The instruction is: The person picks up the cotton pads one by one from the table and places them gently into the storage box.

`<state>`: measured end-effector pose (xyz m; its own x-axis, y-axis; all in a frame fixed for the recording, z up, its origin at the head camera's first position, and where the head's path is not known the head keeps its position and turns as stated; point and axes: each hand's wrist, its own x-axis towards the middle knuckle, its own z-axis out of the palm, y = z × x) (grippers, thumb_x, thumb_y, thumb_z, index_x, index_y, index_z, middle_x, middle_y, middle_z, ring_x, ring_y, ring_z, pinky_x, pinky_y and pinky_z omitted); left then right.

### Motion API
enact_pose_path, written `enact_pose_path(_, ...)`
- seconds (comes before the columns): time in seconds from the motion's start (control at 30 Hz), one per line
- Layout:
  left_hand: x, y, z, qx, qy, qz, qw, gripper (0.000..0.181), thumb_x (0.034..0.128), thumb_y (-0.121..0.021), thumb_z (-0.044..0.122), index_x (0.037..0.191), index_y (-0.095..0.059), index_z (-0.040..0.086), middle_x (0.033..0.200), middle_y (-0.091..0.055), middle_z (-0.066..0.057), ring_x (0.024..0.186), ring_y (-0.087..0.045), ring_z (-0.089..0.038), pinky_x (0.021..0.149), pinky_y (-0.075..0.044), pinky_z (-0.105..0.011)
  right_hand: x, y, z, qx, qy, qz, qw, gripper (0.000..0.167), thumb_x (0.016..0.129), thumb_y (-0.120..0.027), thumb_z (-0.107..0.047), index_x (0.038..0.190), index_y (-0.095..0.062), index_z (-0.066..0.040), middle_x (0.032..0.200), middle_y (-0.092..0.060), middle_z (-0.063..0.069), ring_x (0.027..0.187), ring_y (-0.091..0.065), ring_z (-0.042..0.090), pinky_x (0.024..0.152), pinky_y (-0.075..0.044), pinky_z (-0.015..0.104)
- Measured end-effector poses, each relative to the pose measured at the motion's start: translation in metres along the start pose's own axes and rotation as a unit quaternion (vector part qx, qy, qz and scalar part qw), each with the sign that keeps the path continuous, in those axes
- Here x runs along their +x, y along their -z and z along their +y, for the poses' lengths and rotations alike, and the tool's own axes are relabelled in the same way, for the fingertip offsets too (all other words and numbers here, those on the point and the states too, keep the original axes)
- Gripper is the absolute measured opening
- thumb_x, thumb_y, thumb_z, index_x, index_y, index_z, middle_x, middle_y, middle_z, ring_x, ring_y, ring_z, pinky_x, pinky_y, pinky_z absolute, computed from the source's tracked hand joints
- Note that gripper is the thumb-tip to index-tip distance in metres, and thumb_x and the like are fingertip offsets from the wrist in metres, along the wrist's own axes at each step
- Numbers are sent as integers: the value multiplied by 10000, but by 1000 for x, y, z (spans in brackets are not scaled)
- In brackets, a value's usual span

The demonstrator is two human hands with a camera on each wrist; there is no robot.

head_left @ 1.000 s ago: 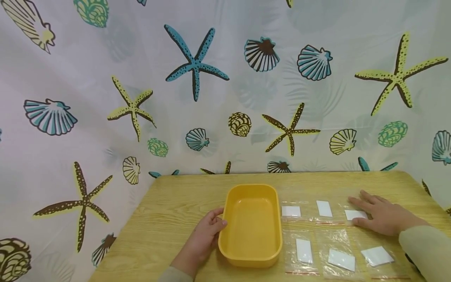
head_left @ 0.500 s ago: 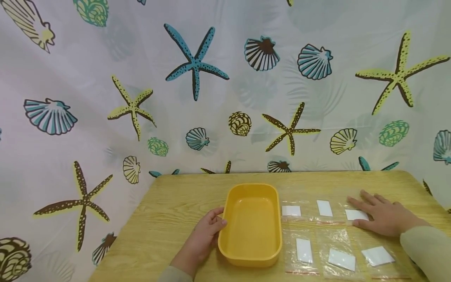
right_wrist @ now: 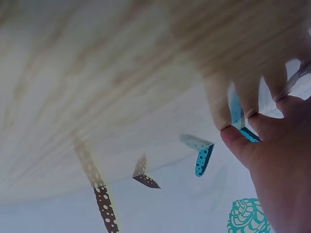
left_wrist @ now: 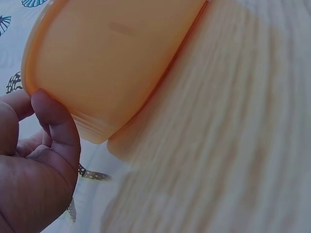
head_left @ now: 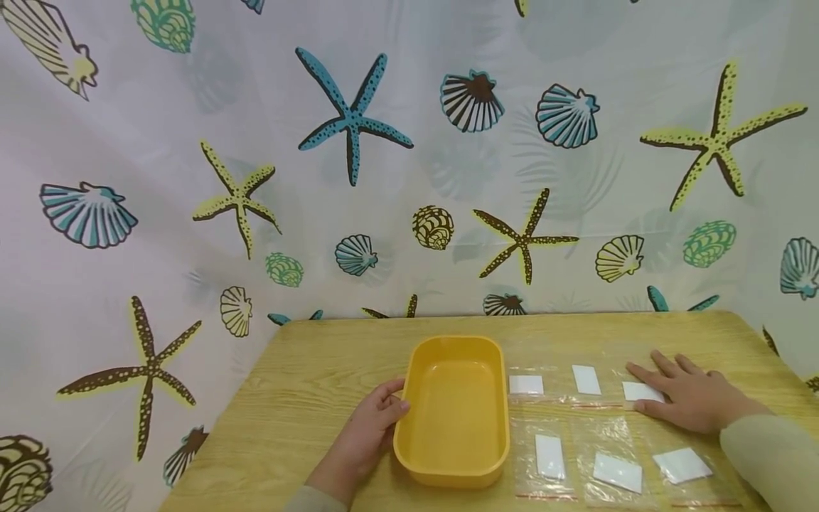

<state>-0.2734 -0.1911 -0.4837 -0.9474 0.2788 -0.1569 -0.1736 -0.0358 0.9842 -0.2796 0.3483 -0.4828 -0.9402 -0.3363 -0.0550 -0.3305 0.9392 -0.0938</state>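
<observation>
A yellow plastic basin (head_left: 453,419) stands on the table with nothing in it. My left hand (head_left: 370,427) holds its left rim, thumb on the edge and the other fingers along the outer wall. In the left wrist view the curled thumb and fingers (left_wrist: 54,119) meet the basin's edge. At the far right my right hand (head_left: 694,395) lies with spread fingers on a clear zip bag, partly covering the white rectangular piece (head_left: 642,392) inside it. The right wrist view shows these fingertips (right_wrist: 237,144) down on the table's glossy surface.
Right of the basin, several clear zip bags with red seal lines lie in two rows, each around a white piece, such as the near-left one (head_left: 550,456). The wooden table (head_left: 307,384) ends at a curtain (head_left: 409,163) printed with shells and starfish.
</observation>
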Motion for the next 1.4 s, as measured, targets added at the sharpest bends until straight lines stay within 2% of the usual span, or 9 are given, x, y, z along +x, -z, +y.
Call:
enact_pose_path(0.33, 1, 1, 0, 3, 34, 21, 10000, 627, 1020, -635, 227, 1543, -349, 32, 1090, -565, -122, 923, -618, -191, 798, -567, -323, 2, -2, -1, 2, -106, -36, 9999, 811, 948, -405, -754, 1569, -394, -233, 1558, -326, 299, 1326, -298, 658, 868, -299, 849)
enact_pose_path(0.8, 2, 1, 0, -2, 41, -1, 10000, 634, 1017, -640, 234, 1547, -346, 48, 1075, -566, -108, 894, -615, -177, 759, -568, -313, 1, 1, -1, 135, -129, -34, 9998, 807, 955, -398, -747, 1573, -387, -229, 1568, -336, 265, 1334, -290, 650, 873, -312, 836)
enact_pose_path(1.1, 1, 0, 1, 10, 36, 23, 10000, 633, 1016, -641, 237, 1545, -350, 47, 1081, -568, -111, 906, -615, -182, 769, -567, -318, 3, -4, 2, 86, -147, 213, 9996, 813, 948, -400, -755, 1559, -424, -218, 1571, -360, 224, 1339, -317, 620, 864, -338, 817)
enact_pose_path(1.4, 2, 0, 0, 18, -41, -9, 10000, 634, 1018, -639, 226, 1543, -342, 31, 1071, -562, -106, 910, -615, -178, 787, -565, -315, 2, -7, 1, 61, -230, 280, 9993, 799, 964, -379, -741, 1559, -423, -208, 1570, -367, 216, 1337, -333, 609, 868, -346, 809)
